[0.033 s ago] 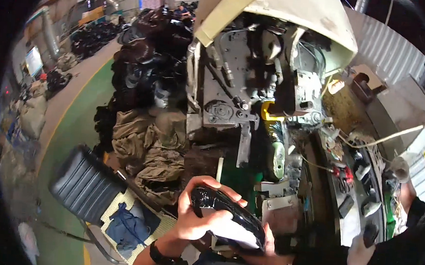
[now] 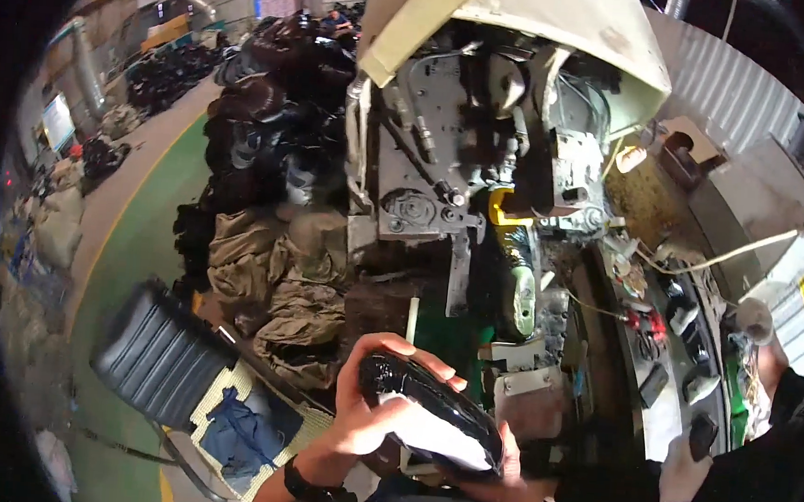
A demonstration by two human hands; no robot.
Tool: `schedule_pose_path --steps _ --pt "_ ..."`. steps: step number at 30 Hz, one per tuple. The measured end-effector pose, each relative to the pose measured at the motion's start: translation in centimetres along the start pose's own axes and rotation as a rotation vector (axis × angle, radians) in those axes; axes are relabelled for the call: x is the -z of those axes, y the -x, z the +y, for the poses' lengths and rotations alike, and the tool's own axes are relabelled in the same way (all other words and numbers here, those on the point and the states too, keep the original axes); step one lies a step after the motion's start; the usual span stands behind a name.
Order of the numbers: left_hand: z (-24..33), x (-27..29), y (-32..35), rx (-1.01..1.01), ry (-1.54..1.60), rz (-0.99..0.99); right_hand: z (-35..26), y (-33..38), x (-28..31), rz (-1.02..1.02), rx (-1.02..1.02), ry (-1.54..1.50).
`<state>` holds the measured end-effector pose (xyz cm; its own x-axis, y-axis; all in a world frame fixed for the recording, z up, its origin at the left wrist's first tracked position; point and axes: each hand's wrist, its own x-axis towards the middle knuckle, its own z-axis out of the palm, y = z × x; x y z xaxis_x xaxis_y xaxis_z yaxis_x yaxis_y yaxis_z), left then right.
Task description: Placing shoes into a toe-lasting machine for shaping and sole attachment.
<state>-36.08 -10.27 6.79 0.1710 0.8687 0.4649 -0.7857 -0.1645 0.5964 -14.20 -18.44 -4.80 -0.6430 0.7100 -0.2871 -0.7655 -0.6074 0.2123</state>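
Low in the middle, a glossy black shoe upper (image 2: 430, 389), shaped like a full shoe, lies slanted with its pale underside (image 2: 440, 436) turned partly toward me. My left hand (image 2: 369, 393) is closed around its upper left end, fingers over the far side and thumb across the underside. At the lower right end my right hand (image 2: 508, 473) grips it, with part of that hand hidden behind the upper. Just beyond stands a machine (image 2: 426, 178) with bare metal plates and hoses, bearing a green shoe last (image 2: 521, 301) under a yellow part (image 2: 508, 207).
A beige hood (image 2: 567, 29) tops the machine. At right, another person's gloved hand (image 2: 685, 471) holds a small dark piece beside a bench (image 2: 660, 428) with tools. A black chair (image 2: 157, 355) with blue cloth (image 2: 245, 431), brown cloth (image 2: 301, 291) and piled black goods (image 2: 276, 112) stand left.
The view has shifted very slightly. The other person's gloved hand is a little higher. My hands keep the same hold on the shoe upper.
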Motion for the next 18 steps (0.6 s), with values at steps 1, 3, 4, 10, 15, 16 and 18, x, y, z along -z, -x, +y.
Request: schedule_pose_path --steps 1,3,4,10,15,16,18 --pt "-0.3 0.2 0.1 0.028 0.063 -0.006 0.2 0.0 0.2 -0.089 0.042 -0.042" --pt "-0.2 0.0 -0.2 0.086 0.218 0.019 0.9 0.2 -2.2 0.084 0.140 0.198" --pt "-0.5 0.4 -0.2 0.076 0.166 -0.010 1.2 0.4 -2.9 0.263 0.208 0.442" --pt "-2.1 0.3 -0.8 0.053 -0.060 0.055 0.8 2.4 -1.3 0.158 0.231 0.190" --pt "-2.9 2.7 -1.2 0.267 0.147 0.364 -0.6 3.5 -5.4 0.199 0.512 0.407" --pt "-2.4 2.7 -1.2 0.361 0.193 0.467 0.0 3.2 -7.6 0.250 0.623 0.641" --pt "-3.3 3.0 -0.6 0.489 0.142 0.789 0.6 3.7 -9.5 0.314 0.744 0.854"
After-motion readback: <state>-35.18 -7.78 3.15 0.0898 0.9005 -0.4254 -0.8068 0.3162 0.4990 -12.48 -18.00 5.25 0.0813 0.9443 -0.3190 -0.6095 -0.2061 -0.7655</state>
